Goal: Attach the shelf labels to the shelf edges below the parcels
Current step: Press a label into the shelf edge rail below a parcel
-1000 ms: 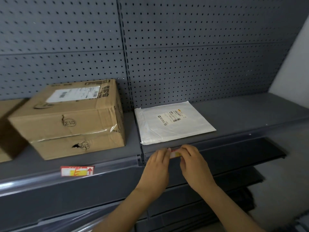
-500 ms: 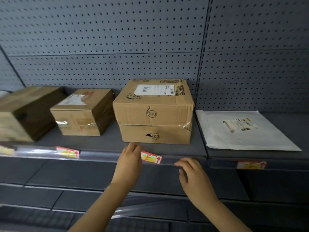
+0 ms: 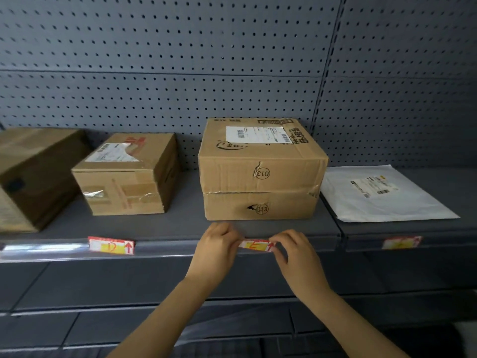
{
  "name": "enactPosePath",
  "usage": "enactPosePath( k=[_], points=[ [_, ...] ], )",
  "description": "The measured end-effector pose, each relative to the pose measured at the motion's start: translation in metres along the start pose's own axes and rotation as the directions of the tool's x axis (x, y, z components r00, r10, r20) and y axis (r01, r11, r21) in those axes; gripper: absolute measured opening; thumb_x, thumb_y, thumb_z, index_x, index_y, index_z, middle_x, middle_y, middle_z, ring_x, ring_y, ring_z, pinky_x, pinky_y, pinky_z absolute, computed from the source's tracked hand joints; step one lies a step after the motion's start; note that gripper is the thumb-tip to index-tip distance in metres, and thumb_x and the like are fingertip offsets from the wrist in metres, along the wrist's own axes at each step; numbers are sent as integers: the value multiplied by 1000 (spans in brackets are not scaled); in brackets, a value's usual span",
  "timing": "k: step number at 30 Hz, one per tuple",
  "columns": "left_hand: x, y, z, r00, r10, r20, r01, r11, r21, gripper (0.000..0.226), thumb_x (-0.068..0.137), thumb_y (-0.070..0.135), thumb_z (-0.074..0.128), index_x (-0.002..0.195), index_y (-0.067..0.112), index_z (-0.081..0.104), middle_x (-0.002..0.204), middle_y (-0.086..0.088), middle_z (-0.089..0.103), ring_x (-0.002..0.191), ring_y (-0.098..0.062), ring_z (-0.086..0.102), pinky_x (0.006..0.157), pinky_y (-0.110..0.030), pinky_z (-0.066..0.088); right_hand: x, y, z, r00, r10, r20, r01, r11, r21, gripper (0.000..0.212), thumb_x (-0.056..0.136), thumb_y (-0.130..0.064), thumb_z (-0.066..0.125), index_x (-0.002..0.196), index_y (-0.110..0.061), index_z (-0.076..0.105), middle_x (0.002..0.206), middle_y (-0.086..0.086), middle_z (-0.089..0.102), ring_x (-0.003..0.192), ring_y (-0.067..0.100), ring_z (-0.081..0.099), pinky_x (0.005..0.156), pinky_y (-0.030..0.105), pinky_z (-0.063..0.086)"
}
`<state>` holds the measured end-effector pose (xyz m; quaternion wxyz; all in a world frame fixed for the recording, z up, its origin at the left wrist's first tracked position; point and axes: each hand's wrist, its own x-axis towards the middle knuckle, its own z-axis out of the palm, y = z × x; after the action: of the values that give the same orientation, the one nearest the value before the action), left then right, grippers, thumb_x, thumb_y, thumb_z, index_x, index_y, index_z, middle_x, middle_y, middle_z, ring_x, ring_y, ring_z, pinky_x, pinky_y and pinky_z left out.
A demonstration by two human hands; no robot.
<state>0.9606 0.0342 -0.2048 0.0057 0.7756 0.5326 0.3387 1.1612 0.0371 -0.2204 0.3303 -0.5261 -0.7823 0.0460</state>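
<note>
Red-and-yellow paper, marked with what looks like an E and an arrow: middle label (image 3: 256, 245) pinched at each end, left hand (image 3: 215, 250) on its left end, right hand (image 3: 296, 254) on its right, both grips narrow and closed on the strip, pressed against the shelf edge (image 3: 165, 248) just below the big cardboard box (image 3: 260, 171). Seen from the head camera only, no other view on offer. Looks slightly tilted, right end lower than left, so could set crooked if pressed down as is. Cannot tell whether tucked behind the clear rail or merely laid on it; if only laid on, likely to slip or fall to the lower shelf on release. Fingertips cover both ends, so a curled corner could go unnoticed. Uneven pull from the two hands could crease or tear such thin paper. Left label (image 3: 111, 245) already seated below the smaller box (image 3: 127, 174), right label (image 3: 401, 242) below the white mailer (image 3: 382, 193); sliding the middle one too far sideways would leave it under the gap rather than under its parcel. Darker box (image 3: 33, 174) at far left, its label hidden or out of frame.
</note>
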Motion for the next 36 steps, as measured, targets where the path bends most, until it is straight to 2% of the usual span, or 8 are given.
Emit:
enactPosePath(
  k=[3, 6, 10, 13, 15, 23, 30, 36],
  points=[
    [-6, -6, 3, 999, -24, 25, 25, 998, -49, 14, 78, 1, 70, 83, 14, 72, 81, -2, 62, 78, -20, 56, 68, -24, 42, 6, -2, 0, 1000, -20, 6, 20, 999, -35, 10, 81, -11, 69, 85, -18, 64, 88, -2, 57, 83, 15, 53, 68, 29, 47],
    [-4, -9, 6, 999, -25, 38, 27, 998, -53, 14, 80, 2, 68, 85, 14, 72, 84, -3, 63, 81, -21, 56, 68, -30, 48, 13, -4, -1, 998, -53, 21, 55, 993, -106, 12, 80, -9, 70, 77, -17, 63, 83, -2, 56, 76, 17, 52, 63, 32, 46],
    [-6, -4, 6, 998, -37, 60, 38, 999, -16, 13, 78, 0, 70, 83, 13, 71, 80, -5, 62, 77, -24, 57, 59, -33, 51, 18, -4, -3, 988, -116, 101, 137, 965, -226, 22, 75, -1, 70, 77, -20, 59, 81, -4, 55, 71, 16, 49, 60, 30, 40],
    [-8, -2, 12, 996, -55, 73, 52, 998, 43, 22, 66, -6, 77, 78, 11, 70, 73, -8, 60, 68, -27, 57, 47, -31, 47, 19, -5, -5, 977, -165, 132, 197, 938, -286, 29, 64, 5, 73, 73, -17, 56, 74, 0, 53, 63, 19, 47, 54, 28, 32],
    [-9, -1, 14, 997, -64, 53, 60, 996, 66, 24, 64, -6, 77, 78, 11, 69, 73, -8, 59, 67, -27, 56, 46, -31, 47, 19, -6, -6, 971, -180, 157, 222, 922, -316, 30, 59, 5, 76, 73, -15, 58, 71, 1, 53, 61, 20, 48, 53, 28, 29],
    [-17, 3, 22, 997, 42, 67, -49, 994, 97, 47, 55, -17, 71, 97, 5, 68, 87, -9, 59, 76, -25, 50, 62, -35, 49, 20, 4, -1, 970, -199, 136, 229, 937, -262, 24, 62, 5, 75, 77, -11, 65, 75, 5, 57, 68, 23, 52, 51, 36, 45],
    [-21, 4, 26, 996, 75, 39, -79, 989, 125, 41, 63, -12, 71, 101, 2, 67, 92, -10, 61, 82, -26, 54, 72, -34, 49, 6, -6, 10, 968, -230, 102, 248, 939, -237, 34, 66, 3, 75, 98, -5, 67, 91, 7, 62, 82, 24, 58, 69, 33, 51],
    [-23, 9, 27, 997, 57, 60, -64, 990, 126, 42, 59, -7, 75, 97, 8, 67, 92, -6, 60, 84, -21, 52, 71, -30, 47, 4, -12, 9, 964, -229, 133, 254, 943, -216, 33, 62, -1, 77, 93, -8, 67, 85, 3, 60, 77, 20, 57, 65, 29, 51]
  ],
)
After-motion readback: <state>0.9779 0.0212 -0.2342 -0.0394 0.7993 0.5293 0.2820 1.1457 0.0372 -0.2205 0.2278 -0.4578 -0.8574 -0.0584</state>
